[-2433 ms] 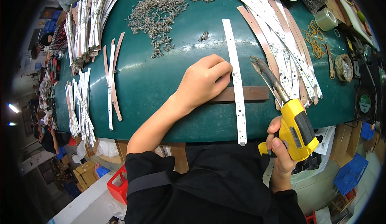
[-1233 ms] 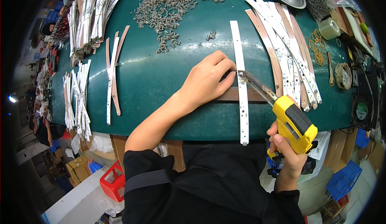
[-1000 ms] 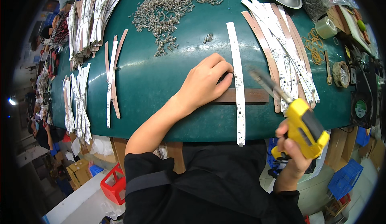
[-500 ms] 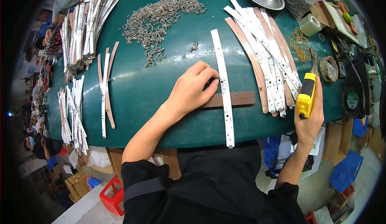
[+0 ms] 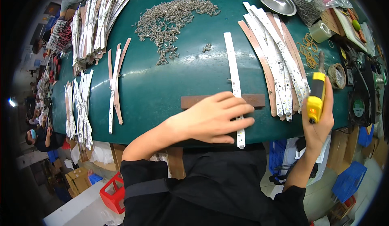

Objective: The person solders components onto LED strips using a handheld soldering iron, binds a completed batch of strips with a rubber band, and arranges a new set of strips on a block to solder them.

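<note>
A narrow white LED strip board (image 5: 232, 59) lies lengthwise in front of me across a brown bar (image 5: 190, 101). Over its lower part is my left hand (image 5: 216, 118), palm down and fingers stretched out; whether they press on the board is hard to see. A small metal part (image 5: 229, 79) sticks out at the board's left edge. On the right, my right hand (image 5: 320, 124) is wrapped round a yellow and black soldering gun (image 5: 317, 92), its tip upward. Beside that tool rests a stack of white and copper-coloured strip boards (image 5: 279, 72).
A heap of small metal parts (image 5: 168, 23) covers the table's far middle, with a few loose ones (image 5: 207, 47) nearer. More strip bundles (image 5: 99, 23) lie left. A steel bowl (image 5: 276, 1), rubber bands (image 5: 308, 49) and a tape roll (image 5: 320, 31) sit at right. A co-worker's arm (image 5: 67, 5) shows far left.
My left hand has let go of the board's left edge and moved down and right, fingers now spread over its lower part. The soldering gun has tilted slightly in my right hand. The view has shifted.
</note>
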Available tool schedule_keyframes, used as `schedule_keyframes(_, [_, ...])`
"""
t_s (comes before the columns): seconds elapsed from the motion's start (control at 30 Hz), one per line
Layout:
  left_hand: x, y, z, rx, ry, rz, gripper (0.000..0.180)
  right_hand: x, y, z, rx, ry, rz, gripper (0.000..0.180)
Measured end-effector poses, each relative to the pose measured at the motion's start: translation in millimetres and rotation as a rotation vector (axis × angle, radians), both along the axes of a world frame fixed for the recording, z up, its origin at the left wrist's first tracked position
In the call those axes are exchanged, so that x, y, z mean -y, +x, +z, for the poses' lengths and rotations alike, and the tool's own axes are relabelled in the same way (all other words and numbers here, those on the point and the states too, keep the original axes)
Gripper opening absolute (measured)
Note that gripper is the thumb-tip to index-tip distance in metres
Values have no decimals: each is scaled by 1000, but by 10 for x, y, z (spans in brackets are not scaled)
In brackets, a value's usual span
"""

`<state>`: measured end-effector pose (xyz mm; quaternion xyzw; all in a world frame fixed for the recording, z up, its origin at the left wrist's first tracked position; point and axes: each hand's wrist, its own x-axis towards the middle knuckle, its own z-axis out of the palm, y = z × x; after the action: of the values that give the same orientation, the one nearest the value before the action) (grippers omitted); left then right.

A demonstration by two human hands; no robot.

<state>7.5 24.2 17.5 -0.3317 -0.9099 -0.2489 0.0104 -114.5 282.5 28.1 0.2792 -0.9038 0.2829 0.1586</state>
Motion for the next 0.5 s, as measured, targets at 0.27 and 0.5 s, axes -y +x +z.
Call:
schedule_keyframes(0.27, [69,137,-85,-468,-111,96,24,173,616,64,8,-140,95,68])
schedule_keyframes(0.5, [712,545,236,-554,-238,427,25,396,930,-135,72,-145,360,69])
